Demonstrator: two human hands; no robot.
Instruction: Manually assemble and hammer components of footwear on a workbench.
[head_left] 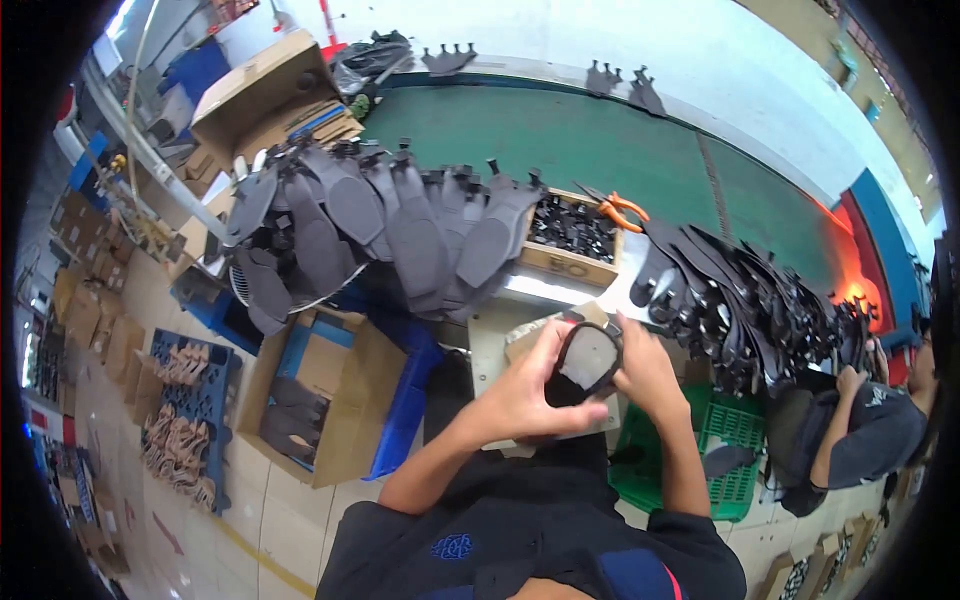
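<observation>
Between my hands is a dark shoe sole (590, 358), its rounded end facing up with a light grey oval patch inside a black rim. My left hand (527, 390) grips its left side, the thumb lying along the lower edge. At its right edge my right hand (648, 368) is closed around it; some of those fingers are hidden behind the piece. Just beyond the hands stands a small work stand with a pale block (530, 335) on it, partly covered by the left hand.
Piled grey soles (415, 240) lie ahead left beside a wooden box (570, 265) of small black parts and orange-handled pliers (625, 210). More dark soles (730, 290) lie ahead right. A cardboard box (370, 400) stands left, a green crate (735, 460) right, near another person (870, 430).
</observation>
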